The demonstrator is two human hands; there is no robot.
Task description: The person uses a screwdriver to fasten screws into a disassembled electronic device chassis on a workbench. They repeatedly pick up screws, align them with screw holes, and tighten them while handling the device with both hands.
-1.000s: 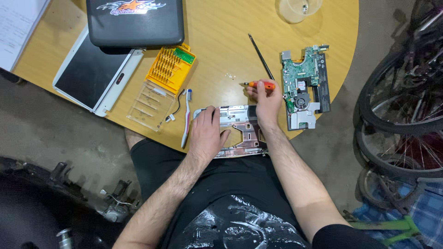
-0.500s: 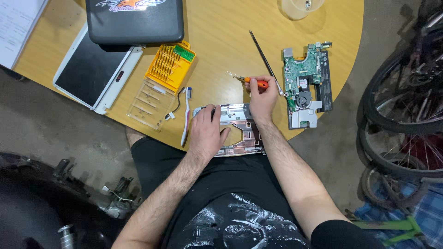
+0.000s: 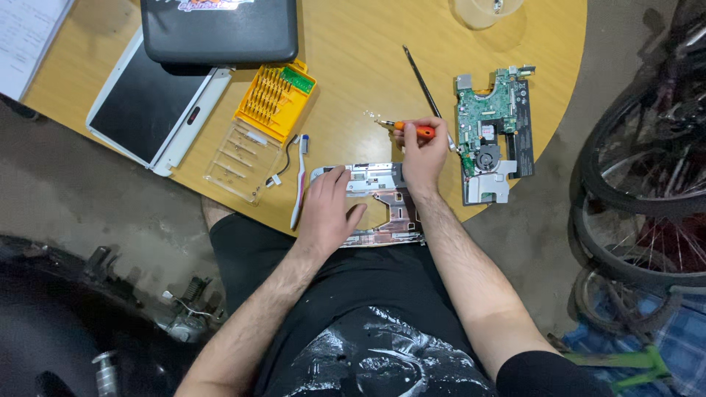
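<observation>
My left hand (image 3: pixel 329 209) lies flat on a laptop chassis frame (image 3: pixel 376 182), silver with copper-coloured parts, at the near edge of the round wooden table (image 3: pixel 353 81). My right hand (image 3: pixel 423 156) is closed around a small orange-handled screwdriver (image 3: pixel 409 129), whose tip points left over a few tiny screws (image 3: pixel 373 117) on the tabletop. A green motherboard with a fan (image 3: pixel 491 132) lies just right of that hand.
A yellow bit case with a clear lid (image 3: pixel 266 121), a white toothbrush (image 3: pixel 300 176), a white-framed screen panel (image 3: pixel 158 103), a black case (image 3: pixel 219 29), a thin black rod (image 3: pixel 421 79) and papers (image 3: pixel 26 33) lie on the table. Bicycle wheels (image 3: pixel 647 184) stand at right.
My right hand has lifted the orange screwdriver away from the chassis, up and slightly left over the bare tabletop. My left hand has stayed on the chassis.
</observation>
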